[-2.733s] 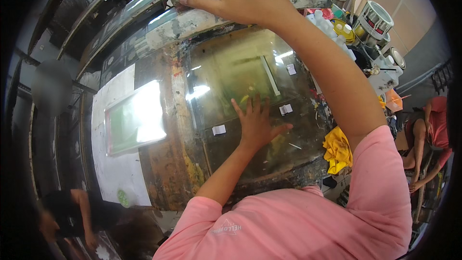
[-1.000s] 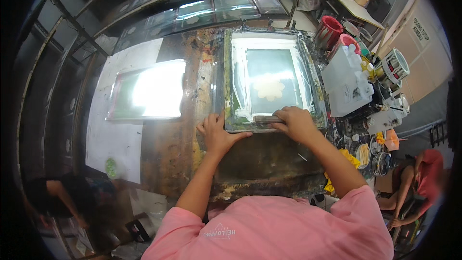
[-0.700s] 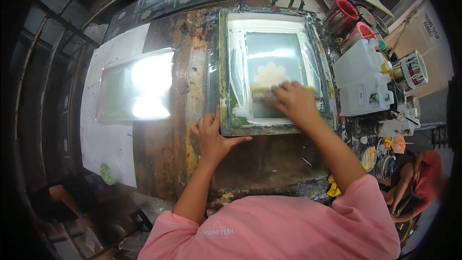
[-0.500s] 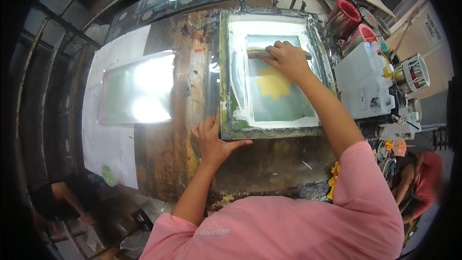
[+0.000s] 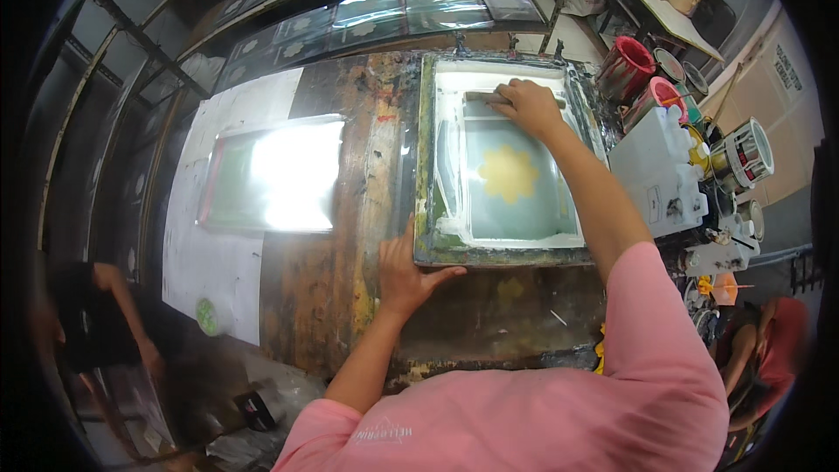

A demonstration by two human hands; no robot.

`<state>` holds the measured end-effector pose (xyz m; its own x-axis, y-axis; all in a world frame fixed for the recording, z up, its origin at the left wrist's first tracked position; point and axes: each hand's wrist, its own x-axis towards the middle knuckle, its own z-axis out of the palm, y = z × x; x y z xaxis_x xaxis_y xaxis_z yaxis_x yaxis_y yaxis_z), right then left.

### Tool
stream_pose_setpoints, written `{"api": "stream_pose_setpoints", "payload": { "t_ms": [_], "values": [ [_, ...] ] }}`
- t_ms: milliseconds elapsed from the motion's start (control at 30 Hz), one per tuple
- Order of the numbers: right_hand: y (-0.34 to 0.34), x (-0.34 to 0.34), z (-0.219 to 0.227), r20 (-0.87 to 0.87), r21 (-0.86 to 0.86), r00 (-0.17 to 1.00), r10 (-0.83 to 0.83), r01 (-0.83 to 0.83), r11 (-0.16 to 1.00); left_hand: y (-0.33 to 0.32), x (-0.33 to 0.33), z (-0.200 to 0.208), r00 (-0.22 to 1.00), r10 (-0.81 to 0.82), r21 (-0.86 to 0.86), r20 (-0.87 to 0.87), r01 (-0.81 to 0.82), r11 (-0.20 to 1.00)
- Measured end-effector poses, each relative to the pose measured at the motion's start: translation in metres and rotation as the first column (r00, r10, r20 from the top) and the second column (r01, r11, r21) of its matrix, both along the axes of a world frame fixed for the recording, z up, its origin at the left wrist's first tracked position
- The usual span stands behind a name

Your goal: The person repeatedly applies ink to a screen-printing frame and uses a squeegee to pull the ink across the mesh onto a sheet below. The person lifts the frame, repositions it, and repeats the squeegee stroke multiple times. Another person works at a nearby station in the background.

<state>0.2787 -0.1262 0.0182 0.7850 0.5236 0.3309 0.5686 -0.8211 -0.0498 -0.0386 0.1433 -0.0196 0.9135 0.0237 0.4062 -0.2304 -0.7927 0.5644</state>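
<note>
My right hand (image 5: 530, 107) is closed round a squeegee (image 5: 481, 98) near the far end of a screen-printing frame (image 5: 423, 183). Its blade lies crosswise, partly hidden by my fingers. On the greenish mesh nearer me shows a yellow flower shape (image 5: 509, 175), and white borders edge the mesh. My left hand (image 5: 404, 273) rests at the frame's near left corner, fingers spread along the left side and thumb stretched along the front edge.
Left on the stained table (image 5: 323, 297), a shiny clear sheet (image 5: 271, 175) lies on white paper (image 5: 205, 271). Paint cans (image 5: 626, 65) and white plastic jugs (image 5: 651, 175) crowd the right side. Racks with printed sheets (image 5: 367, 13) stand behind. Other people (image 5: 92, 315) are at both sides.
My right hand has moved the squeegee farther from me, to the frame's far end. My left hand stays at the corner. The whole view has shifted slightly.
</note>
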Motion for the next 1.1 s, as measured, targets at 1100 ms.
{"api": "stream_pose_setpoints", "payload": {
  "t_ms": [1100],
  "values": [
    [0.020,-0.146,0.250,0.446,0.181,0.888,-0.112,0.033,0.983,-0.036,-0.005,0.053,0.962,0.055,0.290,-0.267,0.026,0.957]
  ]
}}
